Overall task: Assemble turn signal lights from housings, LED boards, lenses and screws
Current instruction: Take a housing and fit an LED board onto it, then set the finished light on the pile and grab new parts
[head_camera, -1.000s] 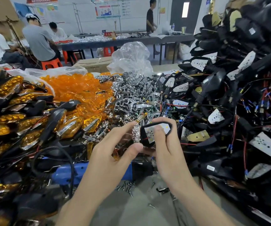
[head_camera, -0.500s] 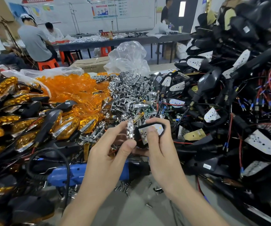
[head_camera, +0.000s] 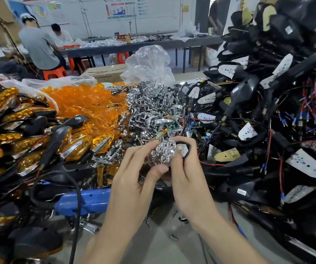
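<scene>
Housing, black, with a white LED board showing inside it, is held just above the near part of the table by the right hand; this grip is closed, fingers curled over the top of the shell. The left hand has its grip pinched on one chrome reflector between thumb and fingertips, laid against the housing's open face. Whether it is fully seated cannot be told.

Stage, as judged: the board is in and the reflector is being fitted. Lens and screws remain for this unit.

Counts:
- In hand: one housing, one reflector.
- On the table: one blue electric screwdriver and a few loose screws.
- Heaps too many to count: amber lenses, spare reflectors, board-fitted housings at right, and finished lights at left.
</scene>
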Action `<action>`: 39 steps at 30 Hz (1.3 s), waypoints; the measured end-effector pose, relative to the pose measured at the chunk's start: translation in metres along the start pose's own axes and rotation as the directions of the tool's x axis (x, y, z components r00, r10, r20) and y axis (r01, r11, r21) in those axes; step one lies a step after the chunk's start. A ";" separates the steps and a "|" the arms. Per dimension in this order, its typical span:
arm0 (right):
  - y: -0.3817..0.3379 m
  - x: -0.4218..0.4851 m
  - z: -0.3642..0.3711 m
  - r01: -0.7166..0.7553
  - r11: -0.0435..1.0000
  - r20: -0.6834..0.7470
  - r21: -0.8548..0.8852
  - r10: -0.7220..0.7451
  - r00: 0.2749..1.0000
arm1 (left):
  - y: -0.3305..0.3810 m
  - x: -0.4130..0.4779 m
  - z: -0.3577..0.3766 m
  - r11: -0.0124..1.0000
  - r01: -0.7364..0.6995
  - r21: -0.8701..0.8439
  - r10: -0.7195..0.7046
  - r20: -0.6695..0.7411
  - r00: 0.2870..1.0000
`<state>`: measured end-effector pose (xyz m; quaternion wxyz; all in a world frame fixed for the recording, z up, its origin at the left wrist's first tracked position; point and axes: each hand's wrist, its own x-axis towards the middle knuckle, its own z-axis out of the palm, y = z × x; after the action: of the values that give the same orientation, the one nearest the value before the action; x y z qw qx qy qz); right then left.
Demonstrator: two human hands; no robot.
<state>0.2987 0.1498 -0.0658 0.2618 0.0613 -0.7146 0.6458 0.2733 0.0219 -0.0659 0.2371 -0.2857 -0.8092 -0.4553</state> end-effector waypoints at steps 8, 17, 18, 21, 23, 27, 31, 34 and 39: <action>0.005 0.003 0.001 -0.147 0.973 0.018 0.180 0.146 0.989 | 0.002 0.003 -0.008 0.972 0.132 -0.193 -0.096 0.189 0.977; 0.005 0.005 -0.003 -0.183 0.945 0.098 0.271 0.162 0.982 | 0.002 0.006 -0.016 0.923 0.232 -0.307 -0.146 0.278 0.949; 0.005 0.004 -0.004 -0.194 0.941 0.114 0.277 0.168 0.979 | 0.002 0.007 -0.016 0.918 0.240 -0.316 -0.151 0.281 0.948; 0.006 0.005 -0.003 -0.197 0.937 0.138 0.287 0.163 0.977 | 0.003 0.010 -0.020 0.912 0.259 -0.318 -0.170 0.281 0.945; 0.006 0.005 -0.004 -0.204 0.931 0.157 0.302 0.163 0.974 | 0.004 0.011 -0.021 0.900 0.275 -0.338 -0.182 0.283 0.942; 0.006 0.005 -0.005 -0.215 0.915 0.168 0.341 0.165 0.972 | 0.006 0.010 -0.020 0.868 0.295 -0.400 -0.199 0.266 0.943; 0.008 0.006 -0.005 -0.230 0.899 0.151 0.372 0.186 0.971 | 0.005 0.011 -0.019 0.896 0.281 -0.345 -0.198 0.257 0.946; 0.008 0.007 -0.005 -0.259 0.889 0.155 0.377 0.215 0.964 | 0.002 0.011 -0.018 0.916 0.271 -0.296 -0.197 0.258 0.946; 0.010 0.011 -0.003 -0.311 0.838 0.138 0.448 0.280 0.950 | 0.000 0.008 -0.012 0.909 0.280 -0.309 -0.209 0.241 0.948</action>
<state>0.2860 0.1570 -0.0702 0.1128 0.0326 -0.5484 0.8280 0.2684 0.0132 -0.0549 0.0414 -0.2630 -0.7681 -0.5823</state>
